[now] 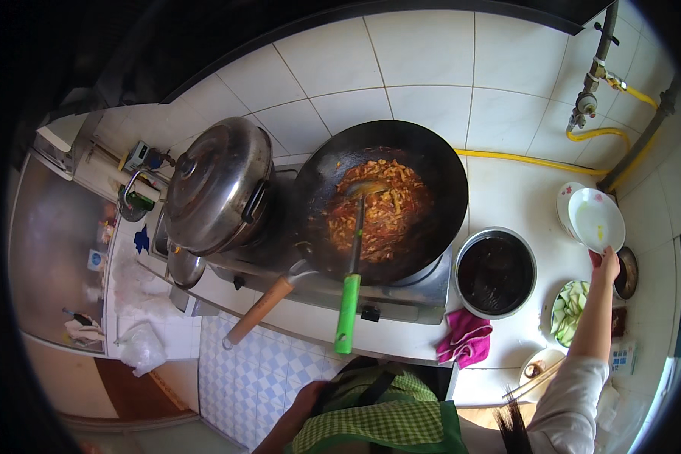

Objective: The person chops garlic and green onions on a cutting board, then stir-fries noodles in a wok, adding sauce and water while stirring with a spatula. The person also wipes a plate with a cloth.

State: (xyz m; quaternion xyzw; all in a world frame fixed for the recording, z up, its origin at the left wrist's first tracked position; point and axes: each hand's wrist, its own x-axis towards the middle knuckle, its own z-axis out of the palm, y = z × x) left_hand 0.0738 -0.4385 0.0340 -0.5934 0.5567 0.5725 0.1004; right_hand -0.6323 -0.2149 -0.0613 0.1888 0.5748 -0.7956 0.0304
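My right hand [605, 264] grips the near rim of a white bowl [596, 218] with a floral pattern and a little yellow residue; it overlaps another floral bowl [565, 198] at the back right of the counter. My left hand is out of view, with only part of that arm showing at the bottom. Before me a black wok [448, 187] on the gas stove holds shredded food in reddish sauce [386, 227]. A green-handled spatula [347, 312] rests in it, its head in the food. The wok's wooden handle [261, 309] points toward the lower left.
Left of the wok stands a large lidded steel pot [221, 187]. A metal pot of dark liquid [496, 275], a pink cloth [466, 339], a plate of sliced green vegetable [568, 313] and a bowl with chopsticks [539, 371] are on the right counter. A yellow gas hose [533, 161] runs behind.
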